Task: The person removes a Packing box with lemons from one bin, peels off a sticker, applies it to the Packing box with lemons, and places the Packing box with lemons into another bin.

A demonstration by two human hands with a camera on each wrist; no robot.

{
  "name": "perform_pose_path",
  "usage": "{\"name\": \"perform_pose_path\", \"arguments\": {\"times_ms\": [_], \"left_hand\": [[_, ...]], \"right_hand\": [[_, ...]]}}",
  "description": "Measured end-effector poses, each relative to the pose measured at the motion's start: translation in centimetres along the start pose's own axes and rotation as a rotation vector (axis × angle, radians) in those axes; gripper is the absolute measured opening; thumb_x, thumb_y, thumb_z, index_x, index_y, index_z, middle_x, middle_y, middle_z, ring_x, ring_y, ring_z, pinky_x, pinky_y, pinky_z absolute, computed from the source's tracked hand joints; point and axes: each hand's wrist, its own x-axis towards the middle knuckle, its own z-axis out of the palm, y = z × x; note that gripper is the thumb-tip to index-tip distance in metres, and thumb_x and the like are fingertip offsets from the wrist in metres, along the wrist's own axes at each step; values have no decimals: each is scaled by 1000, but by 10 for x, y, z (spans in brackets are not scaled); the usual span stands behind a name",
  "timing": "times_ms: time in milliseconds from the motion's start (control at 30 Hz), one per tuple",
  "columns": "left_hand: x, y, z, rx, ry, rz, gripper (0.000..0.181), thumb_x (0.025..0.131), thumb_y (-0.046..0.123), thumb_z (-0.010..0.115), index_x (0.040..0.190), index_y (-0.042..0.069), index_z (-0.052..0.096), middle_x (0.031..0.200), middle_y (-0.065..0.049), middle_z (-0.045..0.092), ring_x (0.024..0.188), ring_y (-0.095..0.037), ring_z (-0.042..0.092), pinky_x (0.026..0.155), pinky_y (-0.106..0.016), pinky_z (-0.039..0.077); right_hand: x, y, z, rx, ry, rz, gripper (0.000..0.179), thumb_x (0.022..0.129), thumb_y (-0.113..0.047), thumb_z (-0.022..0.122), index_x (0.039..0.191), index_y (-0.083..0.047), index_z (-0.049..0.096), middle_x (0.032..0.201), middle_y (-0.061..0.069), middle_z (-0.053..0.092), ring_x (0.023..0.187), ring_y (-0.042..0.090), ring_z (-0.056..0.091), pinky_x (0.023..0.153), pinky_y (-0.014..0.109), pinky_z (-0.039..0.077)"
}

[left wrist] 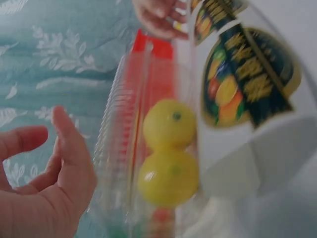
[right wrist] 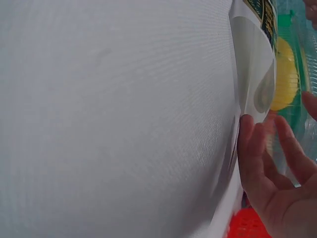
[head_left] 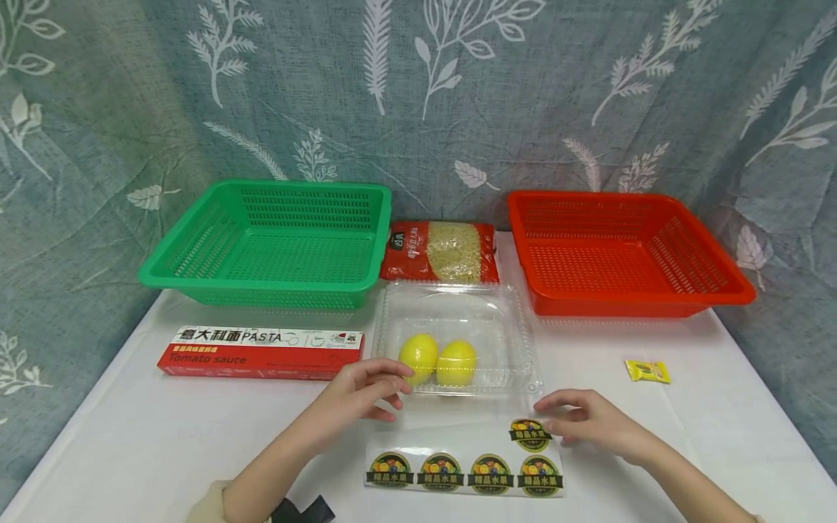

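Note:
A sheet of round fruit stickers (head_left: pixel 464 447) lies at the front of the table, dark and gold labels in its lower row and one above at the right. My right hand (head_left: pixel 595 425) is at the sheet's right edge, fingers loosely bent; in the right wrist view its fingertips (right wrist: pixel 246 120) are right at the sheet's edge. Behind the sheet stands a clear plastic clamshell box (head_left: pixel 523 349) with two yellow lemons (head_left: pixel 457 363) inside. My left hand (head_left: pixel 369 392) hovers by the box's front left corner, fingers spread and relaxed, holding nothing.
A red pasta box (head_left: pixel 261 363) lies to the left, a green basket (head_left: pixel 261 294) behind it. A red basket (head_left: pixel 641 305) stands at the back right, with a bag of pasta (head_left: pixel 451 250) between the baskets. A small yellow packet (head_left: pixel 647 371) lies at the right.

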Motion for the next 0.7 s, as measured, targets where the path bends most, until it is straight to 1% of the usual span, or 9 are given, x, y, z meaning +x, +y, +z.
{"name": "perform_pose_path", "arguments": {"times_ms": [133,300,500,700], "left_hand": [[3,-7,10,33,-97,-23,34,91,15,54,115,-9,53,100,-19,60,80,-20,59,69,-35,54],[9,-13,21,84,-169,-30,29,91,12,54,112,-7,57,97,-17,62,77,-18,59,65,-34,55],[15,-18,34,163,-210,-22,25,89,10,57,109,-4,61,90,-11,62,73,-18,58,61,-33,54],[23,-21,49,190,-246,-16,24,88,8,58,109,-2,62,90,-7,61,76,-18,59,61,-31,54]], "right_hand": [[0,-1,3,-2,0,38,37,83,-16,66,113,5,58,120,24,52,88,22,60,64,31,53],[0,-3,5,-17,7,62,38,81,-16,69,113,3,58,119,22,54,84,20,60,61,31,52],[1,-3,8,9,-1,44,42,78,-13,71,113,7,56,116,22,55,80,17,61,62,31,53],[2,-1,9,33,-15,43,46,75,-10,73,113,8,56,111,17,57,70,13,60,62,28,52]]}}
